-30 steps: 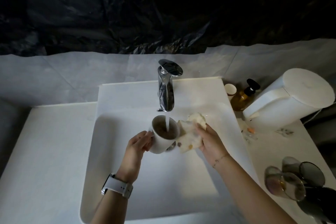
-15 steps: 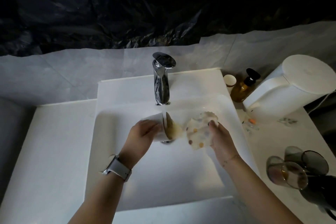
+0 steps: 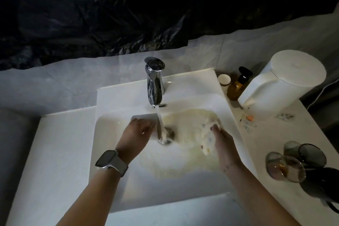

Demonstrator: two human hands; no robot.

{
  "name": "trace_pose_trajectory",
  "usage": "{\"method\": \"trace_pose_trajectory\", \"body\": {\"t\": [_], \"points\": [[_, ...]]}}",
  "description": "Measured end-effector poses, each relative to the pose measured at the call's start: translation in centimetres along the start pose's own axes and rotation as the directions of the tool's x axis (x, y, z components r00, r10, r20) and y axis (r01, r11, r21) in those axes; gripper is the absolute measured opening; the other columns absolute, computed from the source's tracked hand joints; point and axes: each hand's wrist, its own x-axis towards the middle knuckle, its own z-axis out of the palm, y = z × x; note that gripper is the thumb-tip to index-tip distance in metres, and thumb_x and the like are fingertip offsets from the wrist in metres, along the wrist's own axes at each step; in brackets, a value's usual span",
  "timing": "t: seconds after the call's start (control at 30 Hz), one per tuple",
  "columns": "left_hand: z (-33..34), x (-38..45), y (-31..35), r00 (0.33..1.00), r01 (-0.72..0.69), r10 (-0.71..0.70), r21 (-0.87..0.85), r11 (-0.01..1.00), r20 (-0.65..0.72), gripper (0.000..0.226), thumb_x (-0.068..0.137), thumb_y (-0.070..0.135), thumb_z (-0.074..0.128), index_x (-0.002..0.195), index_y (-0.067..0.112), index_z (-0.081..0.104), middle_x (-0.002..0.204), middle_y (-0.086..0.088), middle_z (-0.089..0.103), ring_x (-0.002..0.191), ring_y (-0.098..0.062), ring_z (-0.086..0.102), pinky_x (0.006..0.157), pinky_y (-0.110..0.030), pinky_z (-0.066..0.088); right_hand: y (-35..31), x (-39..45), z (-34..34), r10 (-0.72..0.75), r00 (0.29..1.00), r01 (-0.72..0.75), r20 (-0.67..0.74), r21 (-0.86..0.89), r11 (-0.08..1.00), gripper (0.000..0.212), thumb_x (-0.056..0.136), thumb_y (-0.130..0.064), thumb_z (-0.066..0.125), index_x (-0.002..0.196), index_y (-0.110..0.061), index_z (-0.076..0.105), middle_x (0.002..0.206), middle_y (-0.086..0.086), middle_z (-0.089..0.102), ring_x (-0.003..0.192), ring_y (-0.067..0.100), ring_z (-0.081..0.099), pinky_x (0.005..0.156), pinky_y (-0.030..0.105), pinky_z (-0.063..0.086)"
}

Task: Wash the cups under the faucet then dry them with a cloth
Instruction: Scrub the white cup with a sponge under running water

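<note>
Here, at a white sink (image 3: pixel 113 180), a person tips a white cup (image 3: pixel 145 120) on its side beside the running stream from the chrome faucet (image 3: pixel 155 86). The left hand (image 3: pixel 136 134), a watch (image 3: pixel 110 161) on its wrist, lies over the cup with fingers wrapped round its wall, mouth turned toward the water. The right hand (image 3: pixel 222 140) grips a pale spotted cloth (image 3: pixel 208 137), bunched between fingers and thumb, low in the basin to the right of the drain (image 3: pixel 167 135). A yellowish-brown wash spreads over the basin floor around and below the drain.

The main risk, as it looks: the cup is wet and held from above only, so a slack grip could let it drop and knock against the basin. The cloth sits in the dirty wash, and a soaked, stained cloth would likely dry the cups poorly. Water striking the tilted rim could also splash onto the desk (image 3: pixel 55 152).

Both forearms reach in from the bottom of the frame, converging on the drain; the left wrist is bent down over the cup, the right hand turned on edge, thumb side up.

On the desk to the right lie tinted glasses (image 3: pixel 286 167) on their sides, one holding a brown residue, apparently waiting their turn. Behind them stand a white kettle (image 3: pixel 282 86), an amber pump bottle (image 3: pixel 236 86) and a small paper cup (image 3: pixel 224 80).
</note>
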Motion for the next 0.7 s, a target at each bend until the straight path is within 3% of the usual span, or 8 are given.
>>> {"method": "trace_pose_trajectory", "body": {"t": [0.03, 0.1, 0.2, 0.27, 0.4, 0.5, 0.6, 0.7], "points": [[-0.1, 0.0, 0.0, 0.993, 0.113, -0.117, -0.160, 0.981, -0.017, 0.034, 0.094, 0.025, 0.050, 0.062, 0.013, 0.056, 0.065, 0.004, 0.058, 0.070, -0.014, 0.053, 0.067, -0.033, 0.044, -0.5, -0.2, 0.2, -0.042, 0.999, 0.041, -0.015, -0.012, 0.999, 0.022, 0.100, -0.029, 0.047, 0.098, -0.012, 0.061, 0.093, 0.004, 0.059, 0.093, 0.017, 0.055, 0.080, 0.027, 0.048], [-0.4, -0.5, 0.3, 0.938, 0.320, -0.342, -0.505, 0.801, 0.052, 0.036, 0.092, 0.018, 0.059, 0.059, 0.014, 0.045, 0.057, 0.006, 0.042, 0.058, -0.010, 0.040, 0.062, -0.032, 0.032, -1.6, -0.3, 1.0, -0.144, 0.989, 0.141, -0.039, -0.088, 0.986, 0.026, 0.100, -0.026, 0.047, 0.082, -0.009, 0.055, 0.080, 0.008, 0.050, 0.074, 0.016, 0.051, 0.059, 0.020, 0.044], [0.3, -1.6, 0.2, 0.903, 0.363, -0.405, -0.760, 0.539, 0.145, 0.038, 0.090, 0.023, 0.057, 0.057, 0.019, 0.038, 0.060, 0.001, 0.029, 0.059, -0.014, 0.031, 0.062, -0.035, 0.024, -3.0, -0.1, 2.6, -0.240, 0.970, 0.238, -0.023, -0.079, 0.968, 0.020, 0.098, -0.028, 0.051, 0.096, -0.008, 0.055, 0.092, 0.001, 0.048, 0.076, 0.005, 0.051, 0.054, 0.008, 0.041], [1.0, -1.9, 0.1, 0.893, 0.364, -0.420, -0.810, 0.461, 0.162, 0.047, 0.098, 0.015, 0.052, 0.053, 0.021, 0.039, 0.060, 0.001, 0.029, 0.058, -0.014, 0.031, 0.064, -0.036, 0.023, -3.6, 0.0, 4.2, -0.333, 0.942, 0.336, 0.045, -0.104, 0.936, 0.020, 0.095, -0.025, 0.056, 0.105, -0.008, 0.058, 0.103, 0.000, 0.053, 0.083, 0.001, 0.056, 0.059, 0.003, 0.043], [2.2, -2.5, 0.3, 0.889, 0.350, -0.428, -0.847, 0.400, 0.166, 0.050, 0.100, 0.010, 0.045, 0.052, 0.022, 0.042, 0.059, 0.002, 0.032, 0.059, -0.013, 0.033, 0.065, -0.037, 0.025, -3.0, 0.4, 7.3, -0.551, 0.783, 0.620, 0.289, -0.277, 0.734, 0.019, 0.089, -0.017, 0.065, 0.103, -0.003, 0.069, 0.104, 0.000, 0.056, 0.091, 0.006, 0.061, 0.076, 0.009, 0.048], [2.7, -2.5, -0.1, 0.886, 0.328, -0.441, -0.863, 0.385, 0.140, 0.038, 0.094, 0.021, 0.054, 0.058, 0.017, 0.043, 0.062, -0.001, 0.034, 0.062, -0.016, 0.033, 0.065, -0.037, 0.025, -1.9, 0.5, 8.3, -0.457, 0.700, 0.684, 0.548, -0.334, 0.648, 0.026, 0.084, -0.028, 0.069, 0.100, -0.008, 0.075, 0.094, -0.012, 0.061, 0.091, 0.007, 0.061, 0.081, 0.016, 0.048], [2.6, -2.4, -0.5, 0.898, 0.312, -0.426, -0.841, 0.443, 0.109, 0.031, 0.088, 0.029, 0.056, 0.062, 0.015, 0.046, 0.063, 0.000, 0.037, 0.064, -0.016, 0.034, 0.065, -0.037, 0.025, -1.8, 1.0, 8.0, -0.276, 0.787, 0.495, 0.552, -0.297, 0.817, 0.009, 0.088, -0.021, 0.067, 0.091, -0.017, 0.075, 0.089, -0.008, 0.072, 0.089, 0.007, 0.066, 0.083, 0.025, 0.051], [2.3, -2.3, -0.8, 0.909, 0.293, -0.405, -0.836, 0.463, 0.095, 0.033, 0.089, 0.030, 0.056, 0.062, 0.014, 0.046, 0.065, -0.004, 0.035, 0.067, -0.018, 0.033, 0.066, -0.037, 0.025, -1.9, 2.5, 7.9, -0.342, 0.869, 0.471, 0.358, -0.381, 0.795, 0.010, 0.081, -0.016, 0.073, 0.089, -0.020, 0.069, 0.093, -0.009, 0.068, 0.088, 0.013, 0.063, 0.076, 0.021, 0.051]]}}
